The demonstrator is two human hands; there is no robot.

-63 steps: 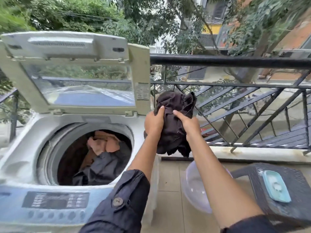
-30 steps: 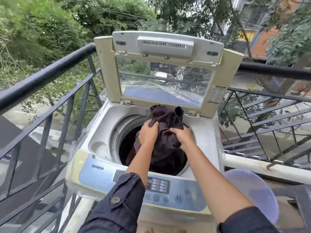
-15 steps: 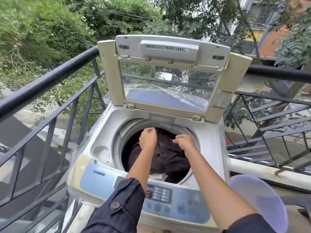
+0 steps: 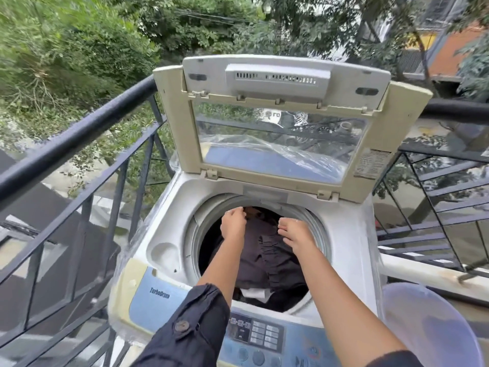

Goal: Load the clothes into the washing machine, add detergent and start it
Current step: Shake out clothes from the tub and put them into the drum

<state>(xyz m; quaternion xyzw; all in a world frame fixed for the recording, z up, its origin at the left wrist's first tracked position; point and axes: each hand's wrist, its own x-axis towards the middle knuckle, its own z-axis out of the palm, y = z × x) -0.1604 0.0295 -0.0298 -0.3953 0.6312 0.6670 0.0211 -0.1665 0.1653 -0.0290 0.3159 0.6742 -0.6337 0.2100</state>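
Note:
The top-loading washing machine [image 4: 169,250] stands with its lid [image 4: 397,133] raised. Both my hands are over the drum opening. A dark garment [image 4: 267,258] lies in the drum on other clothes, with a bit of white cloth [image 4: 255,292] showing at the near side. My left hand [image 4: 232,225] has curled fingers that pinch the garment's far edge near the drum rim. Just to its right, my right hand [image 4: 296,234] hovers with loose fingers resting on the garment. No detergent is in view.
The control panel [image 4: 256,333] with its buttons runs along the machine's near edge. A translucent plastic basin [image 4: 434,332] sits at the lower right. Dark metal balcony railing [image 4: 79,139] runs close along the machine's left side and behind it.
Both hands carried the dark garment from beside the railing over the machine and lowered it into the drum. It now lies inside, and my right fingers have loosened.

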